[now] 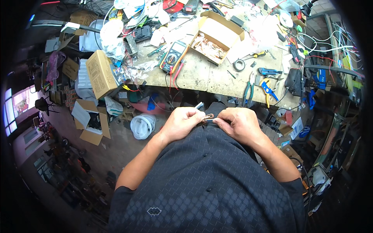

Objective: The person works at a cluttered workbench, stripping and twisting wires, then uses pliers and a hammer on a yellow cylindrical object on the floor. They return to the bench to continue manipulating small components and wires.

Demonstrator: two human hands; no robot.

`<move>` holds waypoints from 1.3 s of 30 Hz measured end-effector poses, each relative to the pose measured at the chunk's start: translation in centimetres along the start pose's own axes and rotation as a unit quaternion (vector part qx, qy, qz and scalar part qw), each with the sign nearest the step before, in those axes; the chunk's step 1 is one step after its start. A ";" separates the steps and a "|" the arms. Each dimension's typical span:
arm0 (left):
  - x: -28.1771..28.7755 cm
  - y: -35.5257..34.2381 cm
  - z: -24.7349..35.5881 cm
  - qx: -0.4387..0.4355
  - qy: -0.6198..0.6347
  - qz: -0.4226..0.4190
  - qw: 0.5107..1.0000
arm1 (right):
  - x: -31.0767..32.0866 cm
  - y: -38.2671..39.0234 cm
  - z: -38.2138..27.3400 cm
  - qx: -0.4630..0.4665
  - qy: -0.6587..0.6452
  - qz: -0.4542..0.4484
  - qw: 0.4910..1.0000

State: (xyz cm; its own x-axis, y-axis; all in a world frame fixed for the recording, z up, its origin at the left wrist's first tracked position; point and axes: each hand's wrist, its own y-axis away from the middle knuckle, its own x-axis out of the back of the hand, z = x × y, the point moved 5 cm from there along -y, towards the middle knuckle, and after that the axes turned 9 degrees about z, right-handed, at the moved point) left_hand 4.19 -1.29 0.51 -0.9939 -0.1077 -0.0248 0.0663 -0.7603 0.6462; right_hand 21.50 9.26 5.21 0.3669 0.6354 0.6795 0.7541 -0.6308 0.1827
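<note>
Copper piece [210, 116] pinched at my waist

I hold it between both hands, near of the bench [196, 80] and over my dark shirt [211, 155]. My left hand [184, 122] has thumb and forefinger drawn together on its left end; a grey rod [199, 105] sticks out beyond those fingers, and I cannot tell how it is gripped. My right hand [239, 122] closes thumb and forefinger narrowly at its right end.

It looks small and light, stiff enough not to sag, though its thin loop would probably bend if squeezed hard. Smooth metal like this may slip or spin, so I judge the flat sides beside the loop the best place for fingertips, with a light pinch.

Far ahead, the box [206, 53] holds similar coppery bits; the meter [173, 57] lies left of it, pliers [249, 90] to the near right.
</note>
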 end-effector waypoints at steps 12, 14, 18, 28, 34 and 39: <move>0.1 0.0 -0.3 -0.010 0.012 -0.023 1.000 | -0.4 0.0 0.3 -0.024 -0.031 0.022 0.999; 0.1 -0.1 -0.3 -0.013 0.018 -0.021 1.000 | -0.4 -0.1 0.4 -0.026 -0.042 0.026 0.998; 0.2 -0.1 0.1 0.007 0.019 0.005 1.000 | 0.0 -0.7 0.6 -0.075 -0.070 0.001 0.995; 1.7 -0.1 -1.8 0.040 0.135 0.047 0.989 | -4.3 -2.5 14.0 -0.269 -0.122 0.077 0.952; 1.9 0.1 -1.8 0.057 0.197 0.066 0.977 | -13.4 -4.8 22.7 -0.297 -0.060 0.195 0.933; 2.3 0.1 -2.1 0.054 0.208 0.089 0.973 | -14.4 -6.7 23.7 -0.280 -0.057 0.238 0.928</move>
State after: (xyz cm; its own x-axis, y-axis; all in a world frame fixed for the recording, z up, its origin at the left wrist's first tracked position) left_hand 2.10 -2.96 -1.07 -0.8440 -0.4988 -0.1970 0.2021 -0.6361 0.7446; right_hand 24.08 14.90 -22.66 0.6655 0.2490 0.7036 0.1023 -0.9642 0.2445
